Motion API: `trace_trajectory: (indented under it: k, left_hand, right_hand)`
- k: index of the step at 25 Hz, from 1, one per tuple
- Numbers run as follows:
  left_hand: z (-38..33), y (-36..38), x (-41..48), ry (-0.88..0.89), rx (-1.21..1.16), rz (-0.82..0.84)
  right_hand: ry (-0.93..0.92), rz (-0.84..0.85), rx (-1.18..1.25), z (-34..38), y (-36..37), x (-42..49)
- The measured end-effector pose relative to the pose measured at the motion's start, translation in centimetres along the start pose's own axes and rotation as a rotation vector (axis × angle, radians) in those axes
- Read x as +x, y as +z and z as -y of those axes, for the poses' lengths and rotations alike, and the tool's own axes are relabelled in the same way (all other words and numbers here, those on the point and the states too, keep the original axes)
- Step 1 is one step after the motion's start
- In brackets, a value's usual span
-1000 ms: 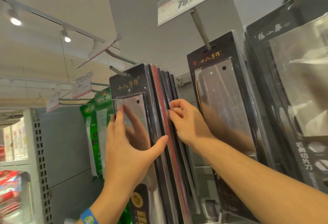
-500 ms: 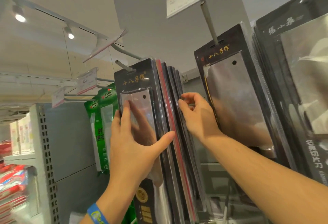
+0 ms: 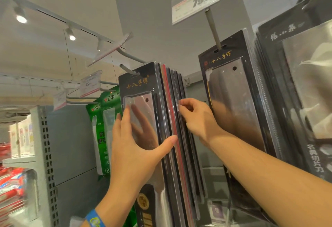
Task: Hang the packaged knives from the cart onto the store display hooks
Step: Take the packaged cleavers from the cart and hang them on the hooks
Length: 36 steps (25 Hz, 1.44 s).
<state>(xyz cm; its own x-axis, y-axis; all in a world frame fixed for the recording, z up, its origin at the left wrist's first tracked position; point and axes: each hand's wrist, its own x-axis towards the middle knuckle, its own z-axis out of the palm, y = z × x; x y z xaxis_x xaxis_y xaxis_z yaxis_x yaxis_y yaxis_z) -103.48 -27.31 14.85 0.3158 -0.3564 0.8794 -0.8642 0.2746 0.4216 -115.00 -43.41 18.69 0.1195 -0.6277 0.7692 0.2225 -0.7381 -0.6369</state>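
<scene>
The stack of black card-and-blister packaged cleaver knives (image 3: 172,90) hangs on the grey metal display hook (image 3: 128,69). The left hand (image 3: 136,153) presses flat against the front pack (image 3: 138,84); the right hand (image 3: 195,119) pinches pack edges further back. The packs look stiff, heavy and slick, so they are probably best gripped by the card edges.

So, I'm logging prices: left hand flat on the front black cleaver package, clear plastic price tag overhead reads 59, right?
No: the head view shows the clear plastic price tag reading 79. The left hand is flat on the front black cleaver package.
</scene>
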Motion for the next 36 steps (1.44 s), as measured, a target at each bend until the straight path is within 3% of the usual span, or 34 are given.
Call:
trace_trajectory:
  k: [8, 13, 21, 24, 27, 29, 33, 36]
  left_hand:
    - [0.0, 0.1, -0.2, -0.011, 0.004, 0.009]
    - [-0.1, 0.0, -0.3, -0.021, 0.016, 0.001]
    - [-1.0, -0.6, -2.4, -0.031, 0.019, 0.006]
    - [-1.3, -0.8, -4.0, 0.071, 0.060, -0.059]
    - [-2.5, -0.1, -5.7, 0.206, -0.089, -0.141]
    - [-3.4, 0.8, -6.7, 0.170, -0.257, -0.052]
    - [-3.6, 3.5, -8.7, -0.053, -0.569, 0.268]
    - [-3.2, 5.9, -10.8, -0.197, -0.755, 0.389]
  right_hand:
    - [0.005, 0.071, 0.028, 0.1, -0.5, -0.3]
    - [0.061, -0.109, -0.034, 1.0, 0.1, -1.7]
    - [0.280, 0.127, -0.136, 2.9, -0.7, -5.3]
    - [0.192, 0.149, -0.111, 3.5, -1.6, -7.6]
    - [0.015, 0.030, -0.156, 4.3, -3.4, -10.2]
    - [-0.031, -0.013, -0.152, 4.6, -4.7, -11.9]
    - [0.004, 0.103, -0.166, 4.5, -7.2, -16.0]
    - [0.012, 0.042, -0.279, 4.6, -9.6, -18.4]
